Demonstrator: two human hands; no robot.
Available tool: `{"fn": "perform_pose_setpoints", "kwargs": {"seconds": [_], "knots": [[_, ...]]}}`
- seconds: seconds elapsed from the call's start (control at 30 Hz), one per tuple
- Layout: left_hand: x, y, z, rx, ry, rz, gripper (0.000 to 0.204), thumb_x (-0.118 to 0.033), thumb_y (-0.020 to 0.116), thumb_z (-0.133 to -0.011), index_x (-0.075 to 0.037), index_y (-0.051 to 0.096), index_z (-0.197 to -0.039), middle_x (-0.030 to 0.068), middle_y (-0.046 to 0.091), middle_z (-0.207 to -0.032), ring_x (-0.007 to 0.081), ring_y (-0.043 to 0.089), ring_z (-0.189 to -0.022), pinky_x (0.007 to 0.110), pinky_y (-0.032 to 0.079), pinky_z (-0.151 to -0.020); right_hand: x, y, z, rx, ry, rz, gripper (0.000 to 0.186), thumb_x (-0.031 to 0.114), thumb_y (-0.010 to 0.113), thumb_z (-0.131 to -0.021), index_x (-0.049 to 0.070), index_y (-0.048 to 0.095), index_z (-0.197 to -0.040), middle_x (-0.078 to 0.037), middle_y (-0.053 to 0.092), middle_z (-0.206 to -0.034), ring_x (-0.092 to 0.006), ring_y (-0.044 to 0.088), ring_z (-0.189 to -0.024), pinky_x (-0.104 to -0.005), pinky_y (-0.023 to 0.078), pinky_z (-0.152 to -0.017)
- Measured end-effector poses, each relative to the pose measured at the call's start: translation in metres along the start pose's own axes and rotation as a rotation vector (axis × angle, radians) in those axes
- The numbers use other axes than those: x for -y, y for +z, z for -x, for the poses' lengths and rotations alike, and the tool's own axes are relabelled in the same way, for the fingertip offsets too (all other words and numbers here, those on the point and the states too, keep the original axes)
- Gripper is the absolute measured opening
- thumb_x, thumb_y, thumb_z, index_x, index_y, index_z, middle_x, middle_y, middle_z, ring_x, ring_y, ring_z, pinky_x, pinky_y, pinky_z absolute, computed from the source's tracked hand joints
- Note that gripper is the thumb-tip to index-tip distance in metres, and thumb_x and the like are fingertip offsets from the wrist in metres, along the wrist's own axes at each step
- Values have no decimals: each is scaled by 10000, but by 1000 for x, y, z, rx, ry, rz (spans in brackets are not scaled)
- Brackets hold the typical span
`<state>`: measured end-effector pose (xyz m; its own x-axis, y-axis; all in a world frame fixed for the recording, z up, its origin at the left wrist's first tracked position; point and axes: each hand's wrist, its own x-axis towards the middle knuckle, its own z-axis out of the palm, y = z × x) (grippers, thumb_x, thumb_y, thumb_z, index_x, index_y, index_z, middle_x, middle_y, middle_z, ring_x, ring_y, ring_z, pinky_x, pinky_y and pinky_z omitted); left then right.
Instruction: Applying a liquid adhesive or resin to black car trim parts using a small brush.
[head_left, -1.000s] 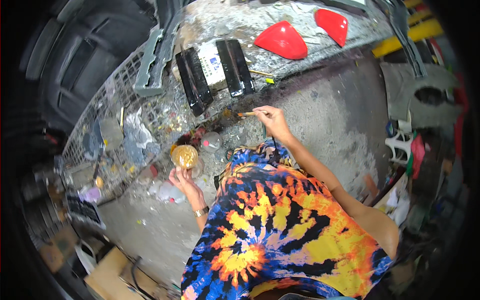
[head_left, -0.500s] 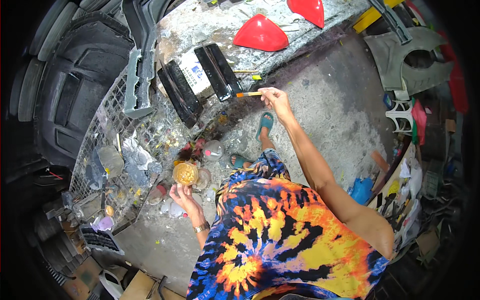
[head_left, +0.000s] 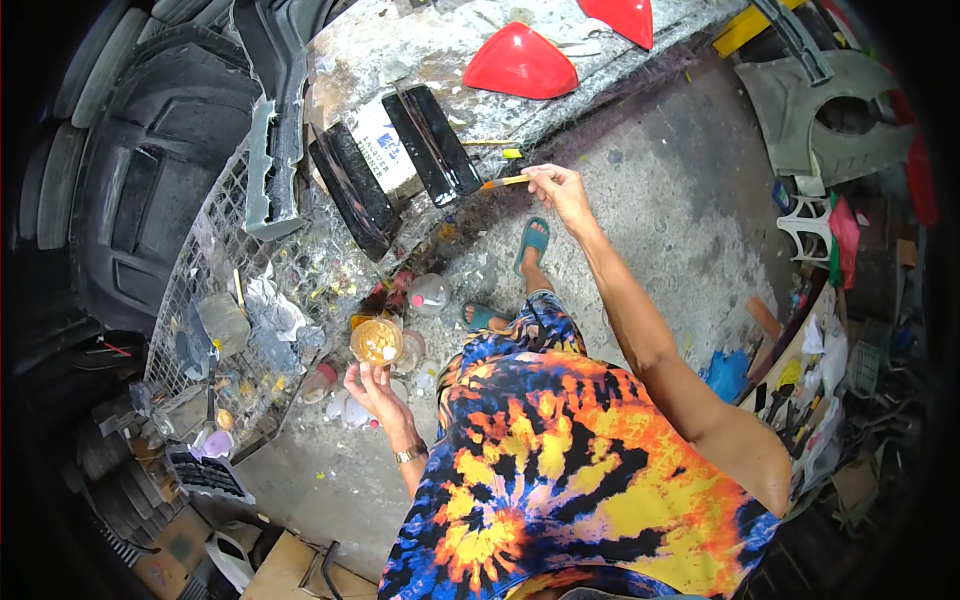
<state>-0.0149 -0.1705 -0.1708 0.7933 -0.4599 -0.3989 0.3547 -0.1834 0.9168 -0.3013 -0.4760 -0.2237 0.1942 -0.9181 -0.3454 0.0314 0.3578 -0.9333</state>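
Note:
My right hand grips a paintbrush by its pale handle. The orange bristles point left, close by the near end of a glossy black trough-like part; I cannot tell if they touch it. That end looks wet. A second black part lies to its left, and a white printed sheet shows between and under them. My left hand is closed around the lower side of a clear cup holding yellowish-amber liquid.
Two red curved panels lie on the stained worktable. A wire mesh rack with crumpled scraps is at left. Clear plastic bottles stand near my feet. Grey moulded panels lean at right; a large dark moulding is far left.
The brush has tilted and shifted slightly right with my right hand, its bristles a little off the black part's end. My left hand and the cup have moved slightly right and up.

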Motion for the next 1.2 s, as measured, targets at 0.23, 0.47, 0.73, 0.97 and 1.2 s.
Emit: {"fn": "perform_pose_setpoints", "kwargs": {"seconds": [0.23,0.47,0.73,0.97,1.2], "knots": [[5,-9,-9,-2,20,13,393,-275,587,-912,-81,353,-1162,121,512,-1077,205,549,-974,354,449,-862,28,3,1,98,-1,161,193,222,634,-882,47,698,-934,29,583,-664,-16,430,-538,-190,313,-455],[2,-4,0,-48,19,31,393,-261,585,-914,-71,355,-1169,119,511,-1078,208,548,-985,359,445,-888,24,-14,-21,116,-66,267,198,217,636,-876,42,699,-946,21,595,-662,-17,426,-521,-189,308,-455],[15,2,10,-91,-16,98,433,-241,611,-902,-85,350,-1210,104,542,-1034,202,579,-927,350,473,-845,19,35,56,311,227,34,187,176,630,-872,32,692,-975,29,603,-710,-21,462,-585,-182,326,-499],[24,23,1,-45,26,110,523,-129,684,-851,-40,324,-1220,141,573,-1051,168,566,-931,275,460,-834,33,125,96,752,68,206,181,96,582,-879,12,668,-1014,-29,612,-847,-73,533,-720,-212,411,-610],[26,20,0,-36,84,113,545,-122,712,-825,-22,326,-1197,136,545,-1063,154,550,-953,266,481,-838,36,115,88,772,-274,467,177,71,579,-876,13,656,-1025,-46,572,-877,-127,556,-814,-260,445,-718]]}}
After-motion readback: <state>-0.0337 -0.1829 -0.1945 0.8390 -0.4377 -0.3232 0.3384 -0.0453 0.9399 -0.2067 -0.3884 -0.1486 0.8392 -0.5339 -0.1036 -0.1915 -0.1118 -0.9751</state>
